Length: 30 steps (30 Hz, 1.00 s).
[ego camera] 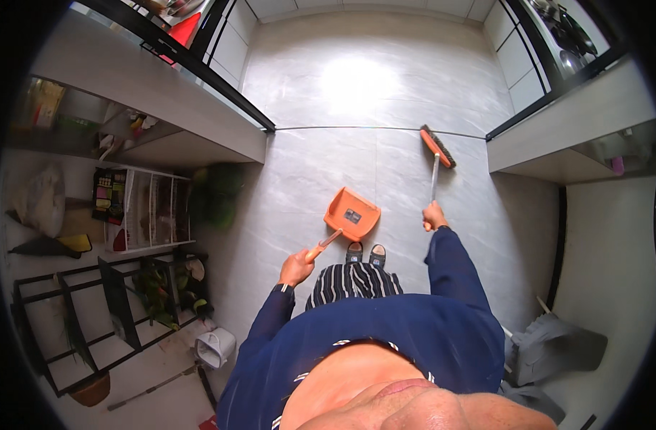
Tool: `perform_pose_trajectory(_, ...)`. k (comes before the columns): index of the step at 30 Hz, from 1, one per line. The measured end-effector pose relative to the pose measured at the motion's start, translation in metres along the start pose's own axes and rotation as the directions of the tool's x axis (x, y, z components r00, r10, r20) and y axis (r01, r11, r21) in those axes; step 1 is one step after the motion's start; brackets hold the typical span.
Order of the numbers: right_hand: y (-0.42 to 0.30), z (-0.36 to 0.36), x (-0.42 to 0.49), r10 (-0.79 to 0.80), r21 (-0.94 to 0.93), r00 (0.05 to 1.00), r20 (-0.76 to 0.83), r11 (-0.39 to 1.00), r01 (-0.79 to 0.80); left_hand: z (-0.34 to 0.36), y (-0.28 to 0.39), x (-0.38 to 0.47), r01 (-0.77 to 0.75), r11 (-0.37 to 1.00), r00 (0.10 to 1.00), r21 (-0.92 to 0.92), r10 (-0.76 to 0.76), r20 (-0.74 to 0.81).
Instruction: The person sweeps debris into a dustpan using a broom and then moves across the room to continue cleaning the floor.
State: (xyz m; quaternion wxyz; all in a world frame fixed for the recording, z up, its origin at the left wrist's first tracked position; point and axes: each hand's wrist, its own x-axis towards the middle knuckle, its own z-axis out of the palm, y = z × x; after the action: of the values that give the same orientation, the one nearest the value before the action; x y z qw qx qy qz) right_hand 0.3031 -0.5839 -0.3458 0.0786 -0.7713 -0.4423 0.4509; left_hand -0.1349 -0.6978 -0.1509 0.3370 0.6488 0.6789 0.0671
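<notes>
My left hand (297, 269) is closed around the orange grip of a long-handled dustpan (340, 207). The orange pan lies just ahead of my feet, its broad mouth facing away from me, with a dark label inside. My right hand (434, 216) grips the handle of a hand brush (437, 146), orange-backed with dark bristles. The brush head is ahead and to the right of the pan, apart from it, beside the thin floor strip. Whether its bristles touch the floor cannot be told.
Grey tiled floor (306, 161) stretches ahead between two counters. Leftward stand a white wire rack (158, 250), a black shelf (113, 301) with plants and a white bin (215, 346). Grey dustpan-like objects (559, 349) are at the lower right. Black door frames edge the opening.
</notes>
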Motion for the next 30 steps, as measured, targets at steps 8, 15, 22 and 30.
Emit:
perform_pose_trajectory(8,-0.022,0.031,-0.114,0.021,0.136,0.853,0.521,0.985,-0.107,-0.004,0.0,-0.035,0.224,0.97,0.955,-0.093,-0.237,-0.179)
perform_pose_trajectory(15,-0.073,-0.036,-0.127,-0.038,0.351,0.887,0.46,0.926,-0.143,-0.001,-0.016,-0.047,0.358,0.911,0.883,-0.203,-0.402,-0.244)
perform_pose_trajectory(22,-0.177,-0.019,0.057,-0.171,-0.069,0.983,0.061,0.982,0.175,0.01,-0.022,-0.055,0.359,0.92,0.877,-0.155,-0.389,-0.281)
perform_pose_trajectory(30,-0.198,0.032,0.126,0.125,-0.276,0.935,0.332,0.961,-0.031,0.002,-0.011,-0.06,0.377,0.92,0.893,-0.11,-0.392,-0.221)
